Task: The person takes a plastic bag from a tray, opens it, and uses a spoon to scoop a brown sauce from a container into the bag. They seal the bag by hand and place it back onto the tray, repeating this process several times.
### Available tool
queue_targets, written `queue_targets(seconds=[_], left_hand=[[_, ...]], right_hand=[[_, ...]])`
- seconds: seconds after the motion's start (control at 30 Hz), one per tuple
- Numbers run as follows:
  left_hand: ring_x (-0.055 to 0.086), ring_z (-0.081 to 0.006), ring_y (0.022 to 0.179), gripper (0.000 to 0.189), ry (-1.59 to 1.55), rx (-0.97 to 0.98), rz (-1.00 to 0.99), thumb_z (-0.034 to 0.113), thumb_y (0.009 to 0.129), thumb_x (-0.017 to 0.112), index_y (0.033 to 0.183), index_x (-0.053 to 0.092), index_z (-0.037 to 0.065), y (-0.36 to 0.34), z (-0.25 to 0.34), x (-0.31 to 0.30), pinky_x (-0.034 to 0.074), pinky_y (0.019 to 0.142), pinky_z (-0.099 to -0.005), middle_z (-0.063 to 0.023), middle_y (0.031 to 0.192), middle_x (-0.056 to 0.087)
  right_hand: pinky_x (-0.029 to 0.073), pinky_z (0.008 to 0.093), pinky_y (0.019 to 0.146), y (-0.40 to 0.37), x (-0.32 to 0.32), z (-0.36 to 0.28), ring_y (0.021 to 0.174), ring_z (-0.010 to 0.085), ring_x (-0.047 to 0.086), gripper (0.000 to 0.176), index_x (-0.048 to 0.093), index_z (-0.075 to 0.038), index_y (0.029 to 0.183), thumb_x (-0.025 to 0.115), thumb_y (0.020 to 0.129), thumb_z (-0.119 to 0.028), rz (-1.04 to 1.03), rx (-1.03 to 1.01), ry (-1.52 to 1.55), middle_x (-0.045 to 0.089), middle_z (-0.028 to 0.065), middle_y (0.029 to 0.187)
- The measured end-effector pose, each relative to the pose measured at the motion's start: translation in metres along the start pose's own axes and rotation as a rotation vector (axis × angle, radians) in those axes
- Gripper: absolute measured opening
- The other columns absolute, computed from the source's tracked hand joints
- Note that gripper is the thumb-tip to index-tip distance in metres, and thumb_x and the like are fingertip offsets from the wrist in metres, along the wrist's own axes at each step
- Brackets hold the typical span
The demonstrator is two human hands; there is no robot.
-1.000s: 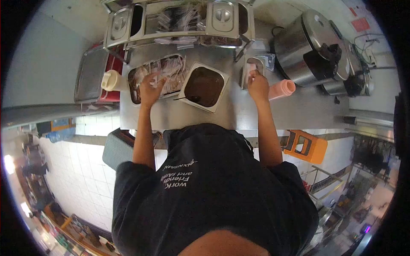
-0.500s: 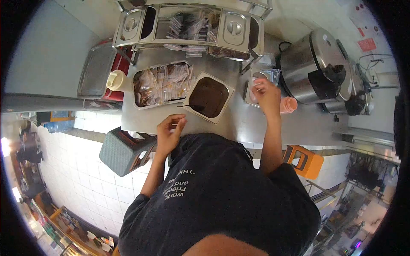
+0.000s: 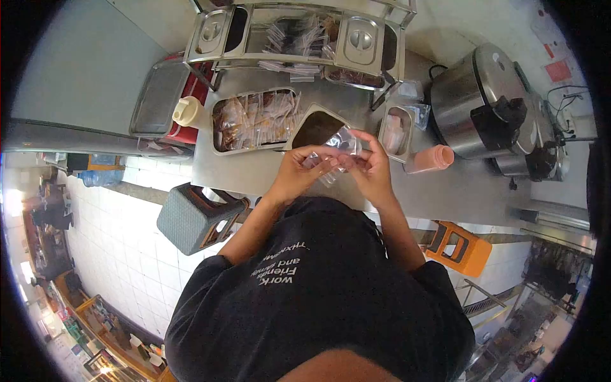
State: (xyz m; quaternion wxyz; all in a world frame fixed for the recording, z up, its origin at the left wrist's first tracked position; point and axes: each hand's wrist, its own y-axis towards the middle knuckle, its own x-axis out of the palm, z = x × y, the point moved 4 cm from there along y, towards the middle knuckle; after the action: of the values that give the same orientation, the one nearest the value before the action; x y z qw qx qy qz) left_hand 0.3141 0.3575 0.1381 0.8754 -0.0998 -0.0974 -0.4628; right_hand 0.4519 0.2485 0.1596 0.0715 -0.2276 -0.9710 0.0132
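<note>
A small clear plastic bag (image 3: 342, 141) is pinched between my two hands in front of my chest. The fingers of my left hand (image 3: 298, 173) close on its near left side, and my right hand (image 3: 372, 170) grips its right side. Right behind the bag sits a metal pan of dark brown sauce (image 3: 316, 128), partly covered by the bag and my fingers. To the left lies a metal tray (image 3: 221, 151) heaped with small filled plastic packets (image 3: 258, 121). A metal container (image 3: 402, 157) holding clear bags stands just beyond my right hand.
A pink bottle (image 3: 433, 159) lies at the right, before large steel cookers (image 3: 471, 102). At the left stands a cream-lidded bottle (image 3: 189, 113). A metal rack with lidded pans (image 3: 361, 48) spans the back. Grey (image 3: 191, 219) and orange (image 3: 457, 247) stools stand below the counter.
My right hand has come back from the container at the right to the middle. My left hand has moved up to meet it, and both now hold the plastic bag.
</note>
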Motion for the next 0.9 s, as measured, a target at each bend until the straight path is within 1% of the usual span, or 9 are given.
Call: queue_targets(seconds=[0.13,0.2,0.3,0.37,0.4,0.53,0.63,0.8,0.9], left_hand=[[0.067,-0.0115,0.088,0.034,-0.36,-0.118,0.182,0.008,0.092,0.074,0.124,0.064,-0.001,-0.021,-0.013,-0.012,0.055,0.079,-0.0274,-0.008,0.102,0.073],[0.068,-0.0128,0.09,0.034,-0.387,-0.094,0.287,0.007,0.092,0.075,0.123,0.064,-0.001,-0.029,-0.03,-0.023,0.056,0.08,-0.0281,-0.0089,0.102,0.073],[0.07,-0.0141,0.091,0.026,-0.301,0.003,0.312,0.006,0.092,0.075,0.116,0.068,-0.002,-0.031,-0.035,-0.032,0.057,0.082,-0.0286,-0.0096,0.101,0.074],[0.07,-0.0145,0.09,0.019,-0.234,0.053,0.24,0.004,0.092,0.074,0.109,0.071,-0.003,-0.035,-0.024,-0.03,0.058,0.082,-0.0284,-0.0103,0.1,0.075],[0.07,-0.0144,0.09,0.017,-0.225,0.066,0.229,0.003,0.092,0.074,0.108,0.072,-0.003,-0.036,-0.021,-0.03,0.058,0.083,-0.0284,-0.0106,0.1,0.075],[0.07,-0.0139,0.091,0.016,-0.147,0.12,0.199,-0.001,0.092,0.072,0.108,0.073,-0.004,-0.032,-0.012,-0.024,0.057,0.084,-0.028,-0.0112,0.101,0.075],[0.07,-0.0126,0.089,0.017,-0.089,0.11,0.154,-0.002,0.091,0.072,0.109,0.073,-0.005,-0.031,-0.012,-0.024,0.058,0.083,-0.0268,-0.0106,0.101,0.075],[0.071,-0.0131,0.084,0.028,-0.156,0.083,0.126,-0.003,0.089,0.074,0.116,0.068,-0.005,-0.033,-0.024,-0.032,0.059,0.079,-0.027,-0.0109,0.096,0.075],[0.072,-0.0143,0.085,0.022,-0.157,0.094,0.075,-0.006,0.086,0.075,0.105,0.063,-0.002,-0.031,-0.013,-0.029,0.06,0.077,-0.028,-0.0129,0.093,0.075]], right_hand=[[0.056,0.0308,0.084,-0.005,0.016,0.014,0.097,0.0194,0.07,0.05,0.047,-0.003,0.135,0.074,0.092,-0.007,0.197,0.0,0.098,0.072,0.0135,0.108],[0.056,0.0344,0.083,-0.012,0.03,-0.021,0.092,0.0238,0.071,0.05,0.05,-0.003,0.132,0.075,0.09,-0.008,0.394,-0.417,-0.368,0.073,0.0129,0.105],[0.056,0.0379,0.081,-0.021,0.039,-0.036,0.085,0.026,0.072,0.033,0.065,-0.006,0.113,0.08,0.083,-0.009,0.415,-0.779,-0.765,0.074,0.0084,0.095],[0.056,0.0359,0.079,-0.021,0.046,-0.024,0.085,0.0235,0.073,0.021,0.07,-0.007,0.101,0.08,0.083,-0.007,0.099,-0.709,-0.762,0.075,0.007,0.094],[0.056,0.0339,0.076,-0.019,0.05,-0.024,0.084,0.0205,0.073,0.016,0.072,-0.008,0.095,0.08,0.08,-0.004,0.131,-0.605,-0.651,0.075,0.0064,0.093],[0.057,0.0319,0.075,-0.02,0.05,-0.022,0.087,0.0212,0.074,0.023,0.073,-0.006,0.1,0.078,0.079,0.0,0.181,-0.485,-0.568,0.075,0.0085,0.095],[0.059,0.0309,0.076,-0.02,0.047,-0.02,0.086,0.0204,0.075,0.025,0.072,-0.005,0.104,0.079,0.08,0.0,0.145,-0.574,-0.668,0.075,0.0098,0.096],[0.06,0.0302,0.081,-0.025,0.052,-0.005,0.091,0.0193,0.075,0.03,0.067,-0.001,0.111,0.076,0.082,0.002,0.039,-0.274,-0.389,0.075,0.0118,0.103],[0.06,0.0294,0.082,-0.026,0.049,-0.004,0.095,0.0183,0.074,0.028,0.066,0.001,0.111,0.074,0.084,0.003,0.032,-0.131,-0.26,0.075,0.0123,0.105]])
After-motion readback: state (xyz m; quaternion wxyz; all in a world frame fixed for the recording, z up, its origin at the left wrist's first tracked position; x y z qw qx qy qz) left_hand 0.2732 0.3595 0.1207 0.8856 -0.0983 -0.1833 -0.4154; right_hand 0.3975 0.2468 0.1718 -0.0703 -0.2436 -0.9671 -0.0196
